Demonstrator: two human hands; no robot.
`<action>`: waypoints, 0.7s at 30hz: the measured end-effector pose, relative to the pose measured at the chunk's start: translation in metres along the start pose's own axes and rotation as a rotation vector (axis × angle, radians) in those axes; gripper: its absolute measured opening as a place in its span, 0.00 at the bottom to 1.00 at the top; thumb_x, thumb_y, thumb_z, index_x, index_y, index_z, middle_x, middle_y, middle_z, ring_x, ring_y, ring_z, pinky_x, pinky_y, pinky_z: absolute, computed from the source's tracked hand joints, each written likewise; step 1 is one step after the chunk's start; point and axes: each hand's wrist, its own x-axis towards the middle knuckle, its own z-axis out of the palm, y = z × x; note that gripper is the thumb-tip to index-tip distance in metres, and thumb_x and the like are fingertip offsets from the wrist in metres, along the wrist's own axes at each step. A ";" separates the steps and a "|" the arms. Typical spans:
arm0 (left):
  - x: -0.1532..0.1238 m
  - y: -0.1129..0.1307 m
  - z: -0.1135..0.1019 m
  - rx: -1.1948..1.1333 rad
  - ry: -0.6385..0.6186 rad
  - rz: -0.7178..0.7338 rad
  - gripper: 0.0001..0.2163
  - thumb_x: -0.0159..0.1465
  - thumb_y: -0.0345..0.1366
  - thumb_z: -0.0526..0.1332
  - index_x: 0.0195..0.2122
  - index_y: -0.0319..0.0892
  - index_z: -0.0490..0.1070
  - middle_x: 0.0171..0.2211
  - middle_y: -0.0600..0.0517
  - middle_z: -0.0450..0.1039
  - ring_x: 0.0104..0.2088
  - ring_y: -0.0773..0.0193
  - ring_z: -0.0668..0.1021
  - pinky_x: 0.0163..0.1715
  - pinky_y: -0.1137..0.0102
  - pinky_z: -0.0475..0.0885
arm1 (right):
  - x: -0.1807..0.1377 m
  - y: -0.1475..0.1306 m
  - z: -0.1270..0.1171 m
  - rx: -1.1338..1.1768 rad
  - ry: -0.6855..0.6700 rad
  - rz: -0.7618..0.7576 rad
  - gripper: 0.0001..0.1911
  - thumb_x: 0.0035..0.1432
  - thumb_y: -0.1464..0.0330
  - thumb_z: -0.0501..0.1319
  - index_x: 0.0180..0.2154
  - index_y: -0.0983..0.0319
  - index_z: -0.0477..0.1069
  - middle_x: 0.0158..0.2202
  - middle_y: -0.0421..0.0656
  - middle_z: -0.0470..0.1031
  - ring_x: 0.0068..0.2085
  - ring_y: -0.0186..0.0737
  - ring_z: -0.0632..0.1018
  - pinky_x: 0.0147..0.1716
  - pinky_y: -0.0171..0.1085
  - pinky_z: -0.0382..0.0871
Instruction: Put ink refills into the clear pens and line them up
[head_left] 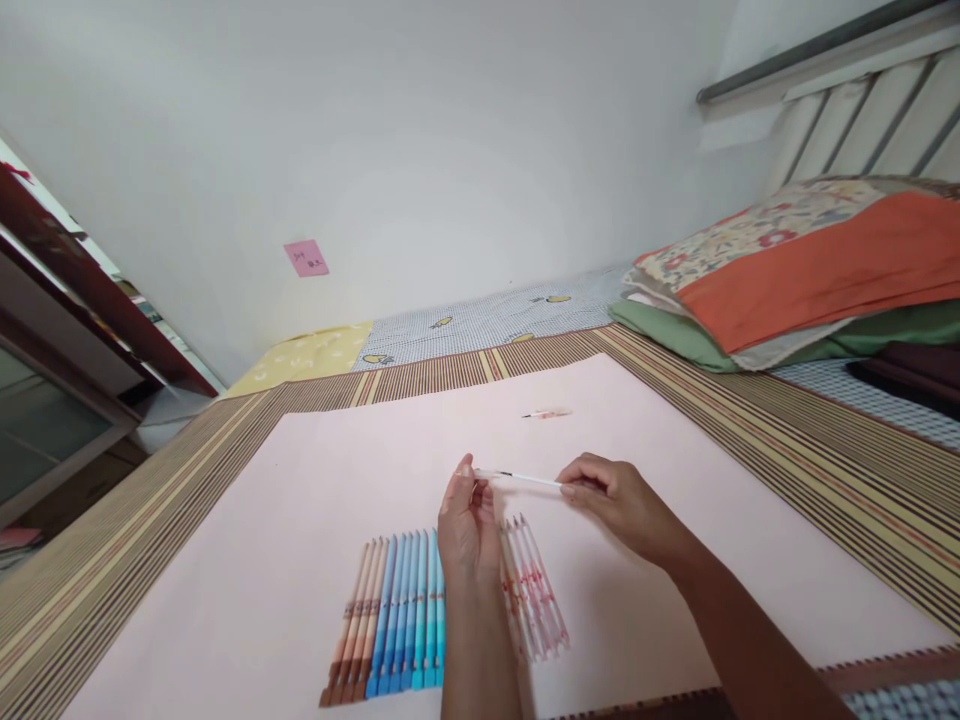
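Observation:
My left hand (466,525) and my right hand (616,502) hold the two ends of a thin white pen refill (520,478) level above a pale pink sheet (300,520). Both hands pinch it with closed fingers. Below my left hand lies a row of brown and blue pens (390,615). Several clear pen barrels with red print (534,590) lie between my forearms. A single small clear pen piece (547,413) rests farther back on the sheet.
The sheet lies on a striped brown mat (825,440) over a bed. Folded orange and green bedding with a pillow (810,270) sits at the right. A white wall with a pink note (306,258) is behind, a cabinet (67,330) at the left.

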 end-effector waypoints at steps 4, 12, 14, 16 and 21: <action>0.001 0.002 0.002 -0.064 0.025 -0.024 0.08 0.67 0.22 0.58 0.39 0.31 0.78 0.26 0.50 0.72 0.22 0.73 0.74 0.23 0.81 0.73 | -0.001 -0.002 -0.002 0.023 0.010 -0.002 0.09 0.59 0.63 0.60 0.30 0.59 0.76 0.32 0.41 0.74 0.34 0.40 0.72 0.34 0.38 0.63; 0.005 -0.001 -0.003 -0.108 0.025 -0.057 0.08 0.66 0.22 0.59 0.39 0.32 0.78 0.26 0.51 0.71 0.23 0.74 0.74 0.24 0.81 0.73 | -0.001 -0.002 0.000 0.019 -0.012 -0.013 0.09 0.59 0.64 0.61 0.31 0.59 0.77 0.32 0.42 0.75 0.35 0.41 0.73 0.34 0.39 0.64; 0.004 -0.002 -0.003 -0.080 0.005 -0.047 0.08 0.66 0.21 0.59 0.39 0.32 0.78 0.26 0.51 0.71 0.23 0.74 0.74 0.24 0.81 0.73 | -0.001 -0.003 0.000 0.017 -0.005 -0.014 0.08 0.59 0.64 0.61 0.31 0.59 0.77 0.33 0.42 0.76 0.35 0.41 0.73 0.35 0.39 0.64; 0.002 -0.002 -0.002 -0.037 0.002 -0.021 0.07 0.65 0.21 0.60 0.39 0.32 0.78 0.26 0.51 0.72 0.23 0.74 0.74 0.24 0.81 0.73 | -0.001 -0.003 0.000 0.008 -0.001 -0.018 0.08 0.59 0.64 0.61 0.31 0.59 0.77 0.33 0.42 0.76 0.35 0.41 0.73 0.35 0.39 0.64; 0.002 -0.007 -0.002 0.072 -0.047 0.048 0.08 0.58 0.26 0.70 0.39 0.34 0.79 0.24 0.52 0.73 0.22 0.73 0.74 0.24 0.80 0.72 | -0.002 -0.005 -0.001 -0.048 0.030 -0.063 0.08 0.59 0.65 0.60 0.31 0.58 0.77 0.33 0.42 0.75 0.35 0.41 0.73 0.35 0.39 0.65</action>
